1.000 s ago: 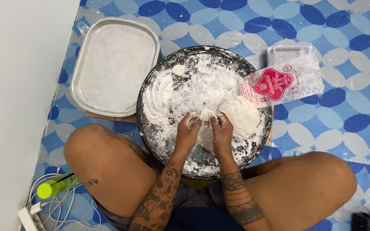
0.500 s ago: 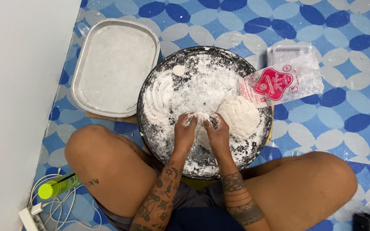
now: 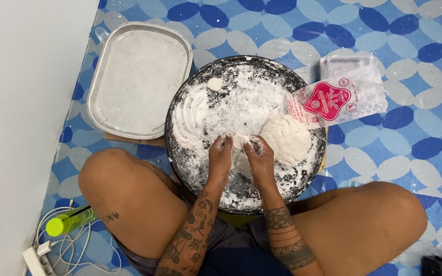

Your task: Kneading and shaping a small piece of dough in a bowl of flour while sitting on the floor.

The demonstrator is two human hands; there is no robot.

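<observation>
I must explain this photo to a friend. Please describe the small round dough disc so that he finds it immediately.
Start at the big round black pan. Near its far rim, left of centre, lies the small dough disc. Unlike the large dough lump, it is flat, smooth and alone.

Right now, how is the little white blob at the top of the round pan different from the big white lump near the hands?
The little dough disc is small, flat and round; the big dough lump is far larger, heaped and lumpy. The disc lies alone at the far side of the black pan; the lump lies beside the right hand. Both are white and floury.
</observation>
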